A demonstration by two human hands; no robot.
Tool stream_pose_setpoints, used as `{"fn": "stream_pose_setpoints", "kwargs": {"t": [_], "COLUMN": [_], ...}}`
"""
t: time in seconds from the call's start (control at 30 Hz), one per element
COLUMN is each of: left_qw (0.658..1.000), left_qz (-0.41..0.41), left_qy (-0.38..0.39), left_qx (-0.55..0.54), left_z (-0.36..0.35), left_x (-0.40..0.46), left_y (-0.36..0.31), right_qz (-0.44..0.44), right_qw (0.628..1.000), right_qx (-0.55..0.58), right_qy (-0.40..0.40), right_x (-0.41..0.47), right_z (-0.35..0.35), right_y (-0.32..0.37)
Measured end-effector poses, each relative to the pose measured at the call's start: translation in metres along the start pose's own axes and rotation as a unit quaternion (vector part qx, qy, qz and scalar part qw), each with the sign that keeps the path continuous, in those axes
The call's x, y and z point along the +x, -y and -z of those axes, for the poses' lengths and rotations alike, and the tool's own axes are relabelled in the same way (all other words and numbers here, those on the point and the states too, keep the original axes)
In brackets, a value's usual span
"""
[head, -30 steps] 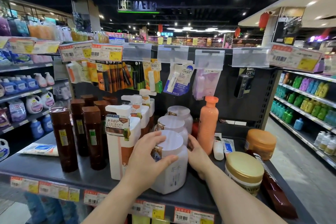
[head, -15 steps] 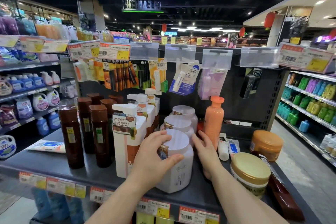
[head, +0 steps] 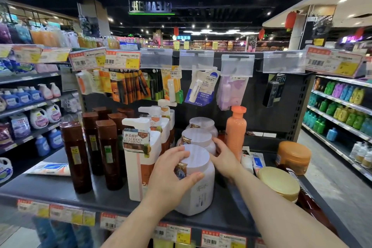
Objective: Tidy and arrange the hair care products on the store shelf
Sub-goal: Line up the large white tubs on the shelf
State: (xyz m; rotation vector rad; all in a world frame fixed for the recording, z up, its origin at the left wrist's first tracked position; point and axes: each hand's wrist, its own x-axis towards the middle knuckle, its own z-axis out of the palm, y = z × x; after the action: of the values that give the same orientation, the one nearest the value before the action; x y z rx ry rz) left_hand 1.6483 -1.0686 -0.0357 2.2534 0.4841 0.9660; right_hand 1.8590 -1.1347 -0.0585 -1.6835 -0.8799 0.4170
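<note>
White pump bottle (head: 141, 159) tag: "LUXURIOUS REPAIRING", Chinese characters above.
Hanging blue-white lip balm card (head: 203, 88): "NIVEA".
Hanging dark pack (head: 273, 90): "MEN".
Ceiling sign (head: 151, 6): mirrored letters, "CLEAN" readable reversed.
Price tag on upper rail (head: 122, 60): "19.90".
Shelf-edge price tag (head: 179, 233): "19.90", blurred.

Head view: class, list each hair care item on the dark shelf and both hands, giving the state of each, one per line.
Front white jar: upright, lid on, gripped at the lid.
Left hand: fingers curled round the front jar's lid.
Right hand: fingers touching the middle white jar.
Pump bottle: upright.
Brown bottles: upright, capped.
Orange bottle: upright, capped.
Gold-lidded jar: lid on.
</note>
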Motion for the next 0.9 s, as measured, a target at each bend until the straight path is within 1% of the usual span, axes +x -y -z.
{"fn": "stream_pose_setpoints", "kwargs": {"t": [0.1, 0.27, 0.33, 0.37, 0.43, 0.5, 0.73, 0.9], "left_qw": [1.000, 1.000, 1.000, 1.000, 1.000, 1.000, 1.000, 1.000], "left_qz": [-0.005, -0.004, -0.002, -0.001, -0.001, -0.001, 0.002, 0.005], "left_qy": [-0.005, -0.002, 0.000, 0.000, -0.001, 0.001, 0.006, 0.005], "left_qx": [0.002, 0.012, 0.014, 0.015, 0.015, 0.018, 0.021, 0.019], "left_z": [0.001, 0.000, 0.000, 0.001, 0.001, 0.001, 0.002, 0.001], "left_x": [0.001, 0.000, 0.000, 0.000, 0.000, 0.000, -0.001, -0.001], "left_y": [0.001, 0.001, 0.000, 0.000, -0.001, -0.002, -0.003, -0.002], "right_qz": [0.018, 0.006, -0.005, -0.009, -0.007, 0.011, 0.020, 0.011], "right_qw": [0.999, 1.000, 0.999, 0.999, 0.998, 0.996, 1.000, 1.000], "right_qx": [-0.031, -0.013, 0.020, 0.040, 0.068, 0.080, 0.016, 0.008], "right_qy": [-0.001, 0.025, 0.039, 0.036, 0.001, -0.022, -0.014, -0.007], "right_x": [-0.004, -0.006, -0.006, -0.006, -0.004, -0.001, 0.004, 0.011], "right_z": [0.006, 0.013, 0.013, 0.011, 0.007, 0.003, -0.001, 0.004], "right_y": [0.004, 0.004, 0.006, 0.009, 0.013, 0.021, 0.030, 0.029]}}
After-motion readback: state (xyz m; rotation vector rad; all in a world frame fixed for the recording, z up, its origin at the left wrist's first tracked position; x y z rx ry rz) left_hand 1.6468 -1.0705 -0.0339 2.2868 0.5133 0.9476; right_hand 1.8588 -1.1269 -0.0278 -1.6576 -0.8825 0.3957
